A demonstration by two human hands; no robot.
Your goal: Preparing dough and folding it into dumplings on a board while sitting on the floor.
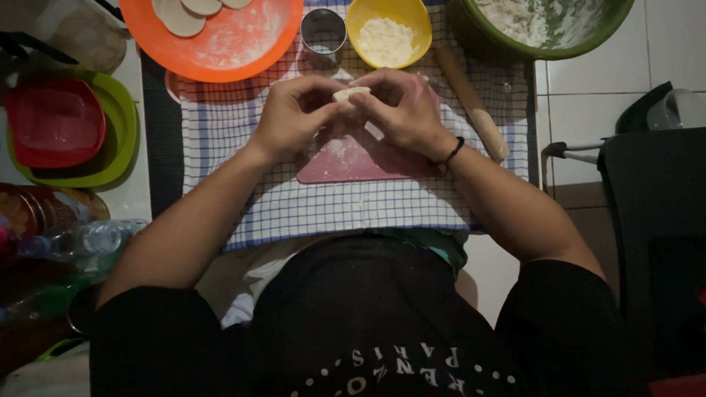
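Checked cloth [353, 209] bears three bowls; left hand [290, 114] and right hand [404, 110] pinch one dough piece [351, 93]

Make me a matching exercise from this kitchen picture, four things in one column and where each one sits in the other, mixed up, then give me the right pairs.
Things
1. piece of dough
2. rolling pin
3. orange plate
4. yellow bowl

Places
A. far left of the checked cloth, with round dough discs on it
B. pinched between the left hand and the right hand
C. lying at an angle to the right of the hands
D. at the back, just beyond the hands, beside the metal ring cutter

Pairs: 1-B, 2-C, 3-A, 4-D
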